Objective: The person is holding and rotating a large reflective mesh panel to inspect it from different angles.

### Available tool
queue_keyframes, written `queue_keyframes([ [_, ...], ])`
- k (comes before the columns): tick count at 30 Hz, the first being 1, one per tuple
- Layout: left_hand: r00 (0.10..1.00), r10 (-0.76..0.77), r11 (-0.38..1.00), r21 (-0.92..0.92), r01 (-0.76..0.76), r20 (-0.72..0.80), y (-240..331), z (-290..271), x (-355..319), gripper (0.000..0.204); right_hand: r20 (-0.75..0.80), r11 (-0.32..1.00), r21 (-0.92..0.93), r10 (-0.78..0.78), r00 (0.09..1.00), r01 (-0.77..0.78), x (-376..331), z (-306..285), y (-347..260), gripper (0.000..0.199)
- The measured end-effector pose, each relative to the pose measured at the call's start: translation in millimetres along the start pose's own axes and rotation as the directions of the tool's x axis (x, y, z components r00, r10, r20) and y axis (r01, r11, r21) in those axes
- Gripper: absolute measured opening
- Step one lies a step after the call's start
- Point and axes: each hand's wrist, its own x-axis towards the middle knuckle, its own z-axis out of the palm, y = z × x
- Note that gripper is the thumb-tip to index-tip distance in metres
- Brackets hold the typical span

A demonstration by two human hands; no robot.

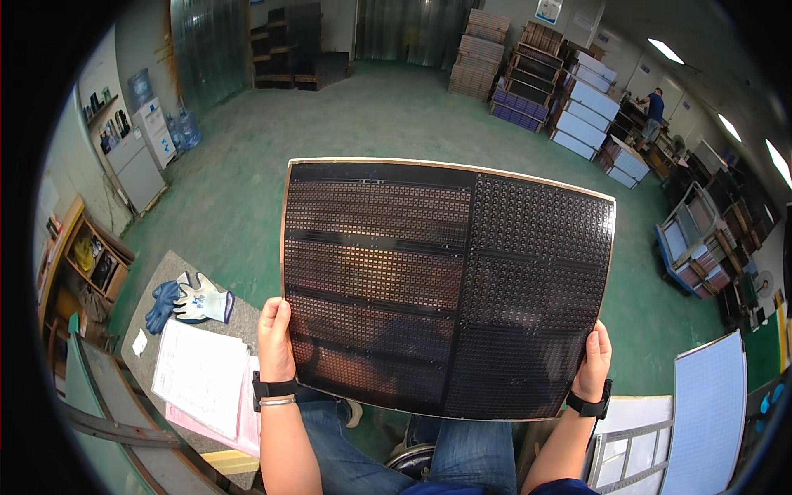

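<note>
Held up above my lap is a large dark circuit board panel (528, 297), its face covered in dense rows of small repeated patterns, with a thin pale edge. My left hand (276, 338) grips its lower left edge, thumb on the front and the other fingers mostly hidden behind. On the lower right edge my right hand (592, 363) is closed in the same way. The panel is tilted, its upper edge farther from me, and light glints off its left half. Both wrists wear black bands.
At my left a grey table (169, 268) carries work gloves (198, 297) and written paper sheets (202, 371). Close on my right stand a light-blue panel (708, 412) and a metal frame (631, 458). Farther off are stacked panels (584, 107), a trolley (689, 239) and another person (653, 111).
</note>
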Motion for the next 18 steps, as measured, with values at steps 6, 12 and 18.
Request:
queue_keyframes([
  [6,1.0,-0.004,1.0,-0.013,0.004,-0.003,2.0,2.8,-0.1,0.007,-0.001,1.0,0.021,-0.011,1.0,0.011,0.4,1.8,1.0,0.033],
  [12,1.0,-0.001,1.0,0.003,0.001,-0.02,0.1,2.3,0.2,0.007,-0.001,0.999,0.048,-0.006,1.0,0.006,-0.8,4.6,1.8,0.032],
  [18,1.0,-0.018,1.0,0.008,0.018,-0.005,3.4,5.9,-1.1,0.007,-0.003,0.999,0.052,-0.003,1.0,0.003,-1.9,3.8,3.0,0.033],
])
